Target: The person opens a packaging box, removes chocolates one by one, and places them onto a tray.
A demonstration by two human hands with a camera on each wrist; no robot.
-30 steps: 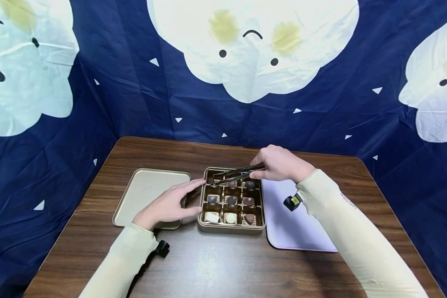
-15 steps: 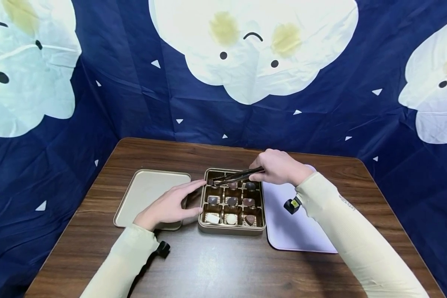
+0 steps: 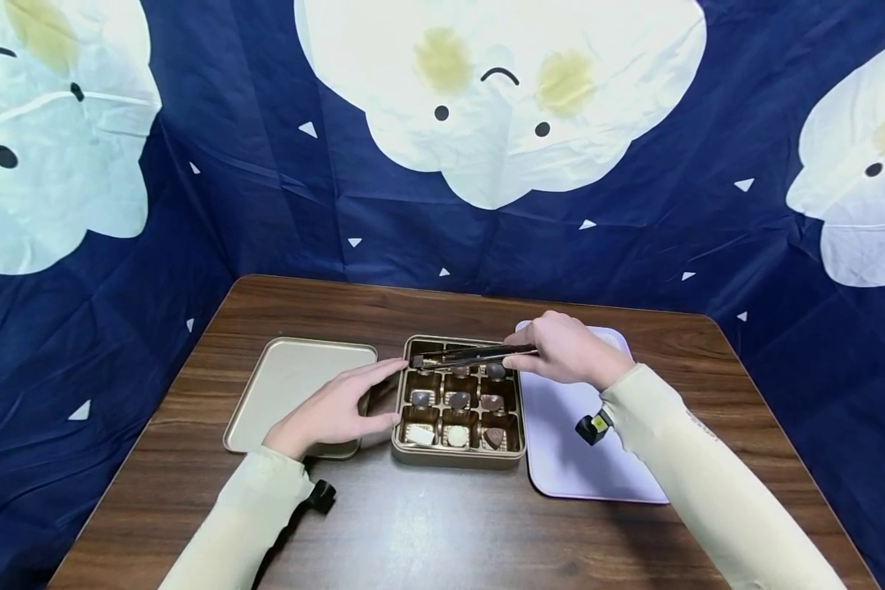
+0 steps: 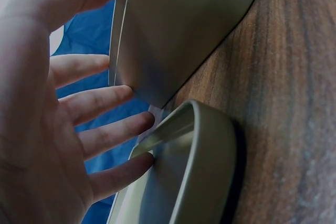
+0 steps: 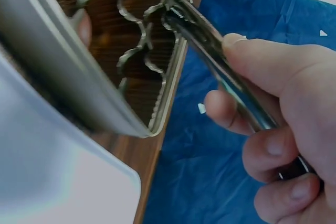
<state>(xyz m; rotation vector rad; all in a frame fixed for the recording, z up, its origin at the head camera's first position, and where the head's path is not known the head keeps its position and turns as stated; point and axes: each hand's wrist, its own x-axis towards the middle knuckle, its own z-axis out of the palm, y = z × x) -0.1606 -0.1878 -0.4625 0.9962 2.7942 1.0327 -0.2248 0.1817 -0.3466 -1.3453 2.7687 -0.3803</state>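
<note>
Tongs [image 5: 239, 95] at the far-left corner of the chocolate box [image 3: 457, 457]

My right hand [image 3: 560, 348] curls round them; whether their tips hold anything, I cannot tell. My left hand [image 3: 332, 407], fingers spread, touches the box's left side

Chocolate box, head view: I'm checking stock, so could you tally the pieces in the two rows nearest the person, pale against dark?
Pale pieces: 2
Dark or brown pieces: 4
Total: 6
</note>
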